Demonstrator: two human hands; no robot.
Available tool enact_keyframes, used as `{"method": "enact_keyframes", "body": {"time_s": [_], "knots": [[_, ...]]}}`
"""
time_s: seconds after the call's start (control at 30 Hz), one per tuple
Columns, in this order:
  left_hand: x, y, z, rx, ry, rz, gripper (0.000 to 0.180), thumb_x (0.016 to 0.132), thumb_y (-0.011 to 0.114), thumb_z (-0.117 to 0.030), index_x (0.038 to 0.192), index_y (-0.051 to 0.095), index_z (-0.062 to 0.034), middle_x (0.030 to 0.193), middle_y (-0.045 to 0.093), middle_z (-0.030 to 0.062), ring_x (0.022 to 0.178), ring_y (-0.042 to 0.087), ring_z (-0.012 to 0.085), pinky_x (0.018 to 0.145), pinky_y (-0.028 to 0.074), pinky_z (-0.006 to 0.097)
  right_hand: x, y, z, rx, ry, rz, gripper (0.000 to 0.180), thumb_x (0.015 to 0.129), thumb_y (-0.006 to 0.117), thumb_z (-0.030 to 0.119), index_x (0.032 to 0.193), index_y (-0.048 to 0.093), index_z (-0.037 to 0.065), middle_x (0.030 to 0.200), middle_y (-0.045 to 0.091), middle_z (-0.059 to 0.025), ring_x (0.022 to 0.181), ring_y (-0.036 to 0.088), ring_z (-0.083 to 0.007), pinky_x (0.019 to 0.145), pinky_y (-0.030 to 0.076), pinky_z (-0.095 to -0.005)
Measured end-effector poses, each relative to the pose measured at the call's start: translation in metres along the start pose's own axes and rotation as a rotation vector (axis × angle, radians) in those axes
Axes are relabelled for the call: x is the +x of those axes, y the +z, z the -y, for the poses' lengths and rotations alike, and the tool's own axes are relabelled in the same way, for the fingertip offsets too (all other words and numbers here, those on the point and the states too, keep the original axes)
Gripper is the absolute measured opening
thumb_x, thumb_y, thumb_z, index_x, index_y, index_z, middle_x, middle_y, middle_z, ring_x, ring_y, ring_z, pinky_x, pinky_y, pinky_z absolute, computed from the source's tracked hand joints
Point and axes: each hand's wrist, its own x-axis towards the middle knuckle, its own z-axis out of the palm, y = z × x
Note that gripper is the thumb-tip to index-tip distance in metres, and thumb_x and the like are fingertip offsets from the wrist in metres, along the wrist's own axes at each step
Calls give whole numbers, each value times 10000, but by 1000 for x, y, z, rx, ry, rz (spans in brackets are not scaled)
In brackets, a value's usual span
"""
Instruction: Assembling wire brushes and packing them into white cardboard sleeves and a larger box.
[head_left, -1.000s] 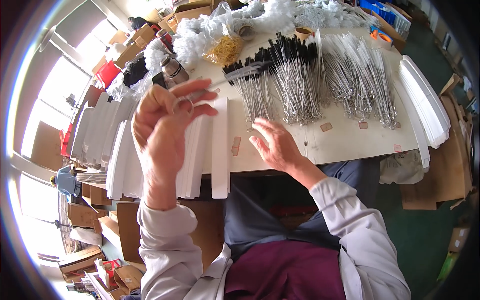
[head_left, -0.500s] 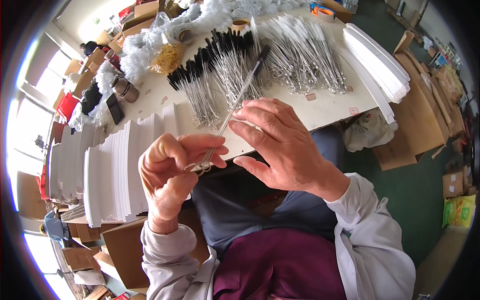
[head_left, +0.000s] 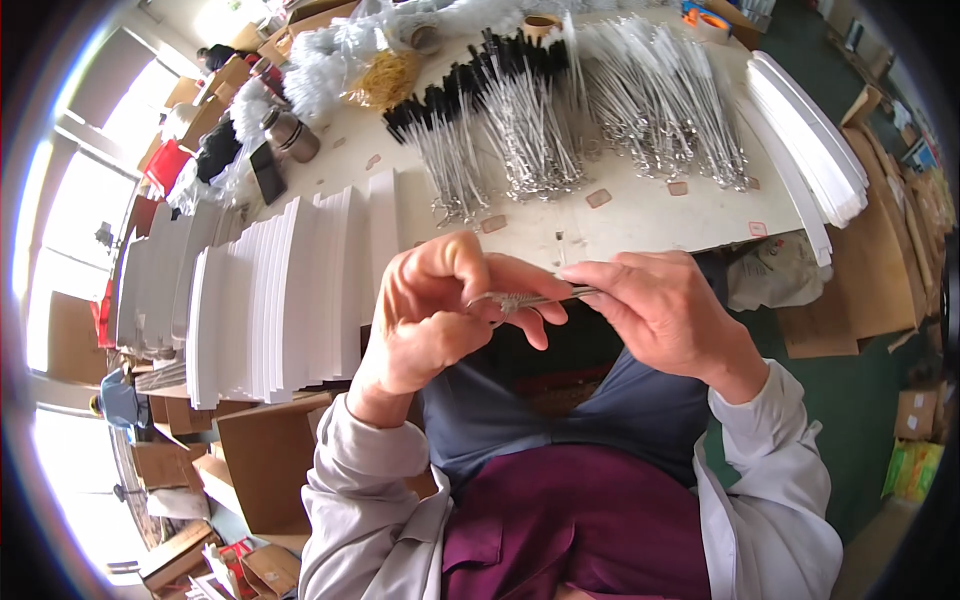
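Over the table's near edge I hold a small bundle of twisted-wire brushes (head_left: 520, 300) roughly level between both hands. My left hand (head_left: 425, 315) is closed round the looped wire ends, thumb below and fingers curled above. My right hand (head_left: 675, 310) pinches the stems a little farther along. The bristle ends of this bundle are hidden behind my right hand. Beyond my hands, on the table, lie piles of similar wire brushes: black-bristled brushes (head_left: 530, 130) in the middle and white-bristled brushes (head_left: 670, 110) to the right. Their looped ends point toward me.
Rows of folded white card strips (head_left: 275, 300) stand at the left; a stack of white strips (head_left: 810, 140) lies on the right. A metal flask (head_left: 290, 135), a dark phone (head_left: 267, 172) and yellow bands (head_left: 385, 80) sit farther back. Cardboard boxes (head_left: 270, 465) surround the table.
The bundle has swung from slanting away from me to nearly level. My right hand, earlier open beside the stems, now pinches them. The whole view has shifted slightly.
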Motion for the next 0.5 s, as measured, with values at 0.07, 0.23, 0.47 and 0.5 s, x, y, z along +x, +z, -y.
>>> {"method": "enact_keyframes", "body": {"time_s": [0.07,0.23,0.47,0.5], "knots": [[-3,-3,-3,18,-35,-62,98,851,564,-10,836,468,-6,1156,624,409,963,714,425,726,638,469,-4,2,-4,64,28,17,237,875,725,43,1111,700,40,793,667,-102,664,655,-278,593,515,-373],[-4,-9,2,158,-209,-260,117,870,581,74,819,514,-8,962,707,235,770,735,257,638,615,344,-13,-2,-9,63,125,-25,183,880,736,59,1061,734,34,781,669,-101,634,640,-282,574,502,-369],[1,-10,25,474,-280,-410,58,862,609,36,838,560,18,751,660,157,593,653,213,563,570,312,-18,-1,-27,-195,86,-53,128,811,793,113,917,738,66,751,636,-65,676,640,-269,599,500,-378],[-3,-11,27,503,-306,-428,35,867,608,37,858,577,24,757,661,152,603,652,206,569,571,310,-20,1,-30,-222,65,-36,110,814,789,135,886,730,76,756,635,-62,694,643,-262,610,508,-382]]}}
